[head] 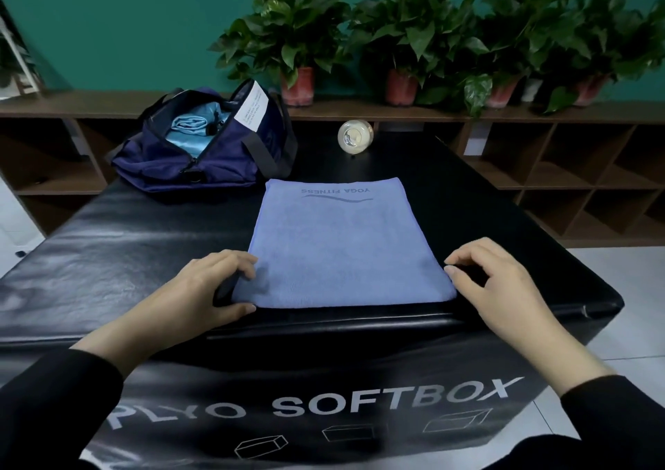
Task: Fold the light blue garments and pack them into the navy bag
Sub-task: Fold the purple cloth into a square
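A light blue towel [342, 242] printed "YOGA FITNESS" lies flat on the black soft box [144, 239], folded into a rectangle. My left hand [212, 286] rests at its near left corner, fingers on the cloth edge, thumb at the front edge. My right hand [496, 282] sits at the near right corner, fingertips touching the edge. The navy bag [223, 160] stands unzipped at the far left of the box, with a light blue garment [190, 124] inside it.
A round clear bottle [355, 136] lies at the box's far edge. Behind it runs a brown shelf unit [539, 167] with several potted plants [298, 37] on top. White floor tiles show to the right.
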